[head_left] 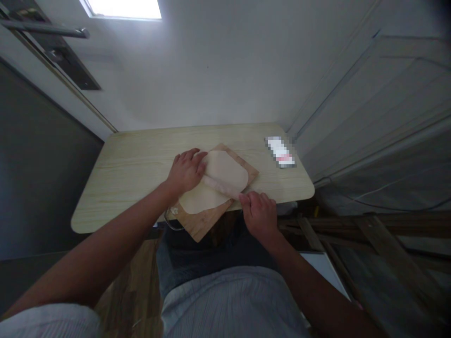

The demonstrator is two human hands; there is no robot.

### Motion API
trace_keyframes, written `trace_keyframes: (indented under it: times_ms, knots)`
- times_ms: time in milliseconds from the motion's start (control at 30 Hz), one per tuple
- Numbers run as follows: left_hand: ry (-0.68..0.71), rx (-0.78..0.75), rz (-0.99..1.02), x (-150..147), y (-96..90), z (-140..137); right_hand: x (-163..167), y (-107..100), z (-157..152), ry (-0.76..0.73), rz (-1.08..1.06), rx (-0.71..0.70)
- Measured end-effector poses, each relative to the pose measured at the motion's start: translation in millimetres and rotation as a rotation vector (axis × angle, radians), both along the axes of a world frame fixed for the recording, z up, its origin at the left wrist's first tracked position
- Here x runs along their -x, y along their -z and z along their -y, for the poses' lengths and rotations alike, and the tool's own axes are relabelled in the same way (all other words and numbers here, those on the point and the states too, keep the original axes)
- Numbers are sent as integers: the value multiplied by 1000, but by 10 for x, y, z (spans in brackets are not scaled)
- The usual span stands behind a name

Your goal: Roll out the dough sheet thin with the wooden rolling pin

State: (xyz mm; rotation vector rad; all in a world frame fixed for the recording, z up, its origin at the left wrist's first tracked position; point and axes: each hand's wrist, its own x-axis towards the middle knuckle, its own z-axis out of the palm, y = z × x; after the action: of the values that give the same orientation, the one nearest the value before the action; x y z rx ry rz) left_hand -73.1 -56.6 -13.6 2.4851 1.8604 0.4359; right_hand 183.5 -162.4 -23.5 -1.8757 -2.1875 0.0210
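Note:
A sheet of rolled-out dough (pixel 228 168), pale and flat, covers much of a wooden cutting board (pixel 203 224) set at an angle on the table. Across the dough lies a light rolling pin (pixel 222 186), slanting down to the right. My left hand (pixel 187 170) is curled over its left end, which the fingers partly hide. Around the right end, by the board's edge, the fingers of my right hand (pixel 260 211) are closed. The board's near corner juts past the table edge above my lap, and a metal handle (pixel 173 224) shows at its left corner.
The narrow wood-grain table (pixel 130 164) stands against a white door with a metal lever handle (pixel 45 29). A phone (pixel 281 152), its screen blurred out, lies at the table's right end. Cables and wooden slats (pixel 384 239) are at the lower right.

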Motion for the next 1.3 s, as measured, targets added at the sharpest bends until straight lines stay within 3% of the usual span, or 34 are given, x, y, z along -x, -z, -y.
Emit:
trace_keyframes:
  times_ms: [633,1300]
  knots:
    - [43,11,14,184,4,385,101,38,300,-62,-114,-39]
    - [-14,68,59,443,38,1120,183,1,595,-131,-204,100]
